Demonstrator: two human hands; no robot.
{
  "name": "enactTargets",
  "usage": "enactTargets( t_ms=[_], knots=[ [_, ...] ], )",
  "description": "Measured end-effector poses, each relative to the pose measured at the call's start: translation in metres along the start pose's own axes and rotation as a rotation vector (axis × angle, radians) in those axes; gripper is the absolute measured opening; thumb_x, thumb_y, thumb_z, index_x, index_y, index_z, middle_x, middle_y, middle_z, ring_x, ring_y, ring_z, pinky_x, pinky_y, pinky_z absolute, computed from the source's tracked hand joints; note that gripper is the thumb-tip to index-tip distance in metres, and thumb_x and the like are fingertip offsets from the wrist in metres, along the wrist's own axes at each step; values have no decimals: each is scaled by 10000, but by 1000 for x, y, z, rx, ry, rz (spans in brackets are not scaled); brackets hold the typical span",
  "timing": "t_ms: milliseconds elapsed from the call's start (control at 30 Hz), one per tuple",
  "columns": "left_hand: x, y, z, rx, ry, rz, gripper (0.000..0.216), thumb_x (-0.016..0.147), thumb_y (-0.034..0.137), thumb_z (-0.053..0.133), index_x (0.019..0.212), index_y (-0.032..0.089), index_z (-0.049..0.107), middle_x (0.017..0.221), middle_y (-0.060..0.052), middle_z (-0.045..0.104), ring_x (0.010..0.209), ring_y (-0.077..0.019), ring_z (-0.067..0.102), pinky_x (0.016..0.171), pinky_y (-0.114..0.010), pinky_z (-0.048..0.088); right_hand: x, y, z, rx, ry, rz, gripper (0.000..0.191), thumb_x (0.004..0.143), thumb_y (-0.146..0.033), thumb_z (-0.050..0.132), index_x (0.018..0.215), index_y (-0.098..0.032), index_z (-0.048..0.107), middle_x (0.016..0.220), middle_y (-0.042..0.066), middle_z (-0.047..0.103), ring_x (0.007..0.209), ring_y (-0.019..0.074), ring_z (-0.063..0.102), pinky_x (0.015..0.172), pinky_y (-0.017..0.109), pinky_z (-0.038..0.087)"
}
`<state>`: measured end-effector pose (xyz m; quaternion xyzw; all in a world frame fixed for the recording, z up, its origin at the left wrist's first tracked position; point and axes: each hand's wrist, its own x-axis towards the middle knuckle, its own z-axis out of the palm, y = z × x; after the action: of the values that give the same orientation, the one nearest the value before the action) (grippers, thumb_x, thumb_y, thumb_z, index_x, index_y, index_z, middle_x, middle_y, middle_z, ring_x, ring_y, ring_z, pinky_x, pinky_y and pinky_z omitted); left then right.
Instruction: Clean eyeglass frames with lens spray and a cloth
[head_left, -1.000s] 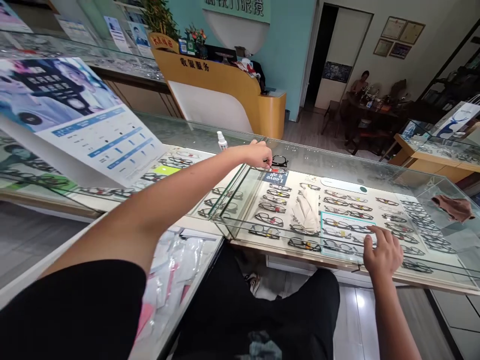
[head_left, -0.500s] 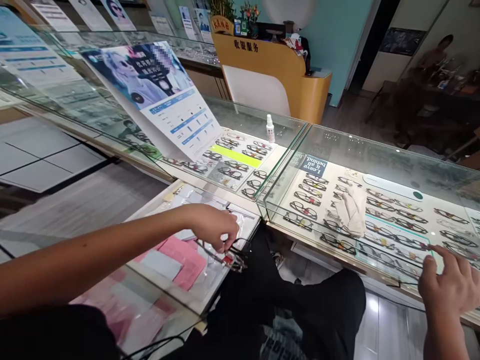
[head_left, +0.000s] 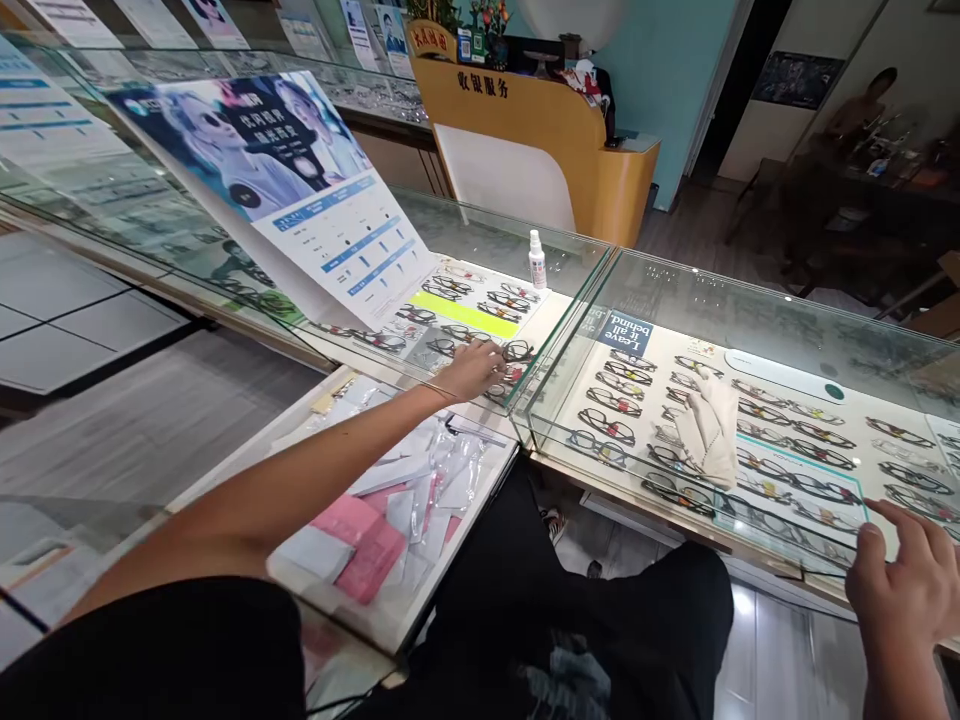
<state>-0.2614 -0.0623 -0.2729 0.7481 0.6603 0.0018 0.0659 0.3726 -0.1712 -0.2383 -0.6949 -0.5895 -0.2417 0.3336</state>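
My left hand (head_left: 472, 372) reaches over the top of the glass display case, its fingers closed on a pair of eyeglasses (head_left: 516, 373) with a red tag. The eyeglasses are partly hard to tell from frames lying under the glass. My right hand (head_left: 904, 575) is at the right, by the front edge of the right display case (head_left: 750, 545). Its thumb and forefinger are apart with nothing visible between them. Rows of eyeglasses (head_left: 607, 428) lie inside that case. Below my left forearm, an open drawer (head_left: 491, 470) contains pink cloths (head_left: 367, 550) and clear plastic packets (head_left: 454, 480).
A leaning poster card (head_left: 322, 230) stands on the left case. Near the case joint is a white spray bottle (head_left: 537, 262). A beige cloth (head_left: 709, 435) lies on the right case. Behind are a wooden cashier counter (head_left: 630, 190) and a person (head_left: 862, 110) at the far right.
My left hand has moved up and away from above the drawer to the top of the glass case, carrying the eyeglasses. My right hand has shifted only slightly.
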Motion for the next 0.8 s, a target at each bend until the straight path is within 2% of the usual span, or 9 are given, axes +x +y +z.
enactTargets(
  t_ms=[133, 267, 367, 533, 667, 800],
  knots=[
    [51, 8, 12, 4, 113, -19, 315, 1016, 329, 514, 1107, 217, 794, 1418, -171, 629, 1302, -387, 512, 1044, -536, 427, -1, 1, -3, 19, -27, 36, 402, 878, -473, 509, 1052, -254, 797, 936, 116, 723, 768, 284, 549, 730, 422, 337],
    [99, 13, 17, 60, 103, 6, 325, 990, 230, 508, 1119, 193, 804, 1427, -198, 625, 1342, -400, 475, 1074, -562, 384, -4, 2, -6, 1, -23, -52, 404, 925, -443, 493, 1101, -227, 784, 991, 125, 749, 795, 290, 591, 732, 417, 371],
    [124, 14, 20, 71, 80, 41, 327, 976, 196, 505, 1089, 169, 810, 1448, -209, 625, 1328, -398, 475, 1086, -559, 358, -5, 1, -10, -32, -13, -112, 404, 971, -436, 466, 1105, -219, 780, 1035, 124, 778, 799, 286, 626, 730, 410, 402],
    [147, 9, 27, 92, 6, 81, 253, 911, 224, 609, 1037, 186, 825, 1421, -192, 651, 1313, -402, 485, 1075, -529, 368, -4, 1, -13, -55, -5, -136, 406, 974, -451, 467, 1107, -230, 781, 1029, 110, 787, 796, 281, 650, 721, 398, 419],
    [153, 6, 33, 92, -34, 112, 197, 854, 225, 664, 954, 186, 829, 1403, -191, 657, 1296, -409, 499, 1077, -543, 375, -5, 3, -13, -50, -18, -98, 398, 940, -427, 464, 1113, -249, 774, 995, 103, 779, 783, 288, 649, 717, 403, 425],
    [154, 5, 37, 88, -45, 123, 146, 841, 258, 699, 896, 189, 816, 1360, -187, 672, 1294, -408, 492, 1085, -537, 374, -5, 4, -12, -55, 31, -169, 374, 951, -392, 468, 1104, -242, 775, 1009, 102, 795, 750, 283, 653, 704, 404, 444]
  ],
)
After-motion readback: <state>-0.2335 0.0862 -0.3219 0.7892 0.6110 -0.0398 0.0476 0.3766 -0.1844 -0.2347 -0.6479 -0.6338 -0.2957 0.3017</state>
